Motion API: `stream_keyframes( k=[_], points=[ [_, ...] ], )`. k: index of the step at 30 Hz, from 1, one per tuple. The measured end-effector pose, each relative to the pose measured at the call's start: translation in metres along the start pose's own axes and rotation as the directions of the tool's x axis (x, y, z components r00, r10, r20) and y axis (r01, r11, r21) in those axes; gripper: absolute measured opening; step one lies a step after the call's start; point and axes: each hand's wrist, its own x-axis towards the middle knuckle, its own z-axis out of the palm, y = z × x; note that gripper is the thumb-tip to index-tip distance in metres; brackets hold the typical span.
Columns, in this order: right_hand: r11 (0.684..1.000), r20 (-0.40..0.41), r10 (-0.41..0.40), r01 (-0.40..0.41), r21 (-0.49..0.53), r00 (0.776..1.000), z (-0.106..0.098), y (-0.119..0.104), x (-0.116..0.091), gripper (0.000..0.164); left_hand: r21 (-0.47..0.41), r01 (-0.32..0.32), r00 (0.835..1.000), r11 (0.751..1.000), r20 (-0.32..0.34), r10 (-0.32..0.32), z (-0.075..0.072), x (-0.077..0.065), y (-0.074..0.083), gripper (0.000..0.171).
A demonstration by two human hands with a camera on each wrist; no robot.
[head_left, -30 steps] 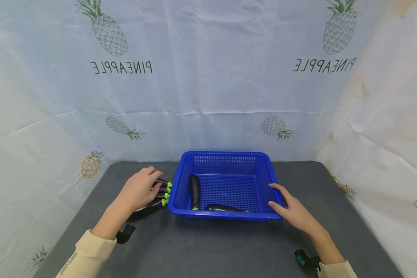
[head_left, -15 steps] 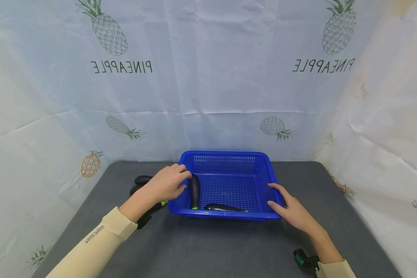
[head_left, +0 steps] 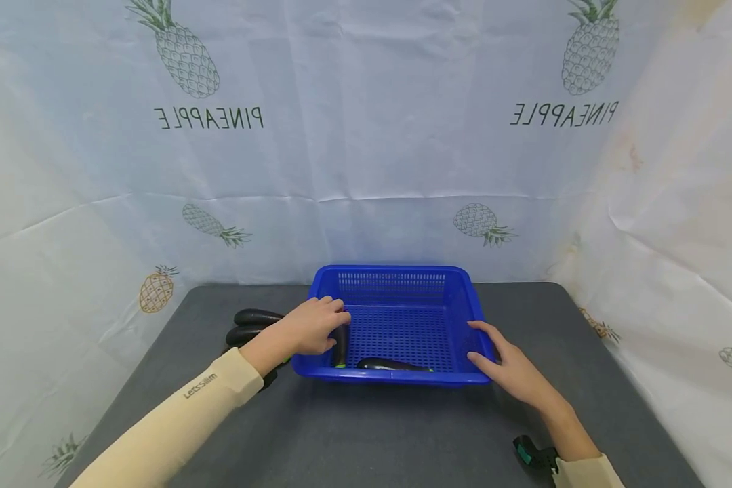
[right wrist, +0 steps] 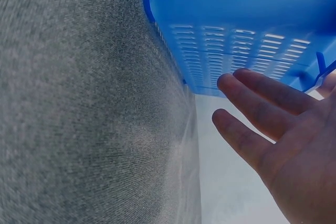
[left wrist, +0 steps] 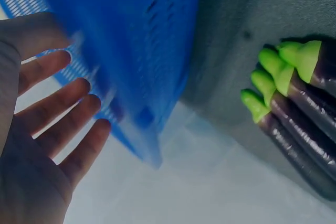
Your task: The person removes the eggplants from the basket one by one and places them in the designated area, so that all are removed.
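A blue slotted basket (head_left: 396, 377) stands mid-table. Inside it, one dark eggplant (head_left: 340, 352) lies along the left wall, and another eggplant (head_left: 393, 364) lies along the front wall. Over the left rim reaches my left hand (head_left: 308, 327), its fingertips above the left eggplant, partly hiding it. The left wrist view shows that palm holding nothing, fingers spread. My right hand (head_left: 515, 373) grips the right rim, with index finger and thumb over the edge; in the right wrist view the other fingers (right wrist: 252, 106) are straight at the outer wall.
Several eggplants (head_left: 257, 317) with green stem ends lie side by side left of the basket, partly under the left forearm. A dark grey table (head_left: 366, 434) carries everything. A pale cloth (head_left: 366, 149) printed with pineapples hangs behind and at both sides.
My left hand has moved right, from the eggplants on the table to above the one inside the basket's left side. The right hand and basket have stayed nearly in place.
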Motion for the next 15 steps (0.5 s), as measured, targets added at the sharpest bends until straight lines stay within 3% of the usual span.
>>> stream_keyframes(
  k=[7,15],
  points=[
    [1.0,0.002,-0.004,0.004,0.005,1.0,-0.001,0.0,0.0,0.063,-0.001,0.042,0.995,0.999,0.094,-0.042,0.019,0.011,0.0,0.043],
    [1.0,0.004,0.007,-0.008,0.022,1.0,0.0,0.001,0.0,0.063,0.077,0.059,0.984,0.995,0.163,-0.071,0.038,0.021,0.0,0.051]
  ],
)
